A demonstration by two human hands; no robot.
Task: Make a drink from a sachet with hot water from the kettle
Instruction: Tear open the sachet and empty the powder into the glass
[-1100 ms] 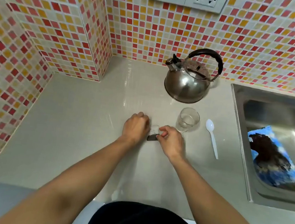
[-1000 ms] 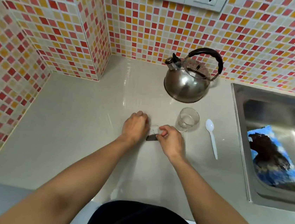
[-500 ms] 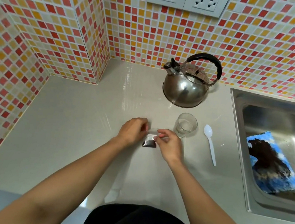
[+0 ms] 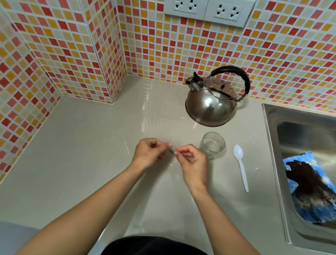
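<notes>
Head view is showing the left hand [image 4: 149, 154] and right hand [image 4: 192, 163] meeting just above the surface [image 4: 88, 160], each pinching one end of a small dark sachet [image 4: 171, 152] between thumb and forefinger — a grip that seems meant for tearing it open. Both sets of fingers are closing tightly on the sachet, the other fingers curling loosely inward. Just right of the hands, a clear glass [image 4: 212, 144] is standing upright, probably waiting for the powder; the kettle [image 4: 212, 103] is sitting behind it near the wall, and a white spoon [image 4: 241, 167] is lying beside the glass — ready for stirring.
</notes>
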